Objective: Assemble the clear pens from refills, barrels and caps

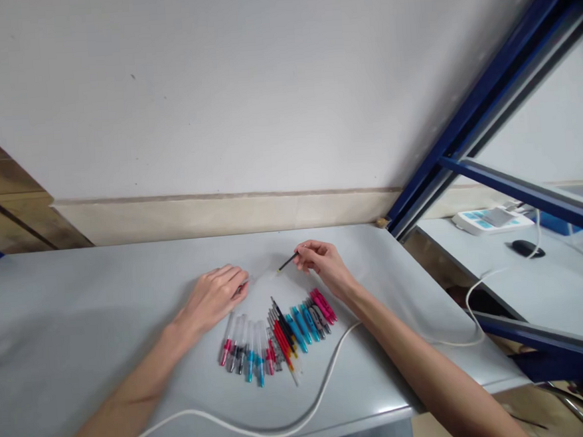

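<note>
My right hand [322,263] pinches a thin black pen refill [288,262], its pale yellowish tip pointing down and left. My left hand [219,290] is curled closed above the table; a small reddish and clear bit, perhaps a pen part, shows at its fingertips. Between me and the hands lies a fan of pen parts. Clear pen barrels [250,341] with red, grey and blue grips are on its left. Red refills [281,338] and black refills [285,325] lie in the middle. Blue pen pieces [299,326], grey pen pieces [319,318] and pink pen pieces [323,305] follow to the right.
A white cable [267,436] loops across the front of the grey table [103,311]. Behind stands a white wall. Past the blue metal frame [465,126] on the right, another table holds a black mouse [527,248] and a white device with a screen [491,219].
</note>
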`<action>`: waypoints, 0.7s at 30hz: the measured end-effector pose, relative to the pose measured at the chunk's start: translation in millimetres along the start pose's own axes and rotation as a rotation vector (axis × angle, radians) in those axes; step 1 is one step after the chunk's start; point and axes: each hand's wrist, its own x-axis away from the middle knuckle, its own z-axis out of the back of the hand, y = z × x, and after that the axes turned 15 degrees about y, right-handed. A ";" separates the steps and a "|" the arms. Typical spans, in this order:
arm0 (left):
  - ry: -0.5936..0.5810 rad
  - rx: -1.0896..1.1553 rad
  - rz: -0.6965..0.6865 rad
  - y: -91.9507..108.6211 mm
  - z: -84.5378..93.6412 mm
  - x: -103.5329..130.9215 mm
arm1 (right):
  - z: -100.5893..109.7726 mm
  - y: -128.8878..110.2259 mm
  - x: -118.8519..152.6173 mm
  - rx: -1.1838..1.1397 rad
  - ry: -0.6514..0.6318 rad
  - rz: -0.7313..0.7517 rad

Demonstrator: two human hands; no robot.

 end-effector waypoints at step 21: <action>0.164 0.361 0.179 6.5 -6.3 12.7 | -11.6 9.1 20.3 0.002 0.003 0.103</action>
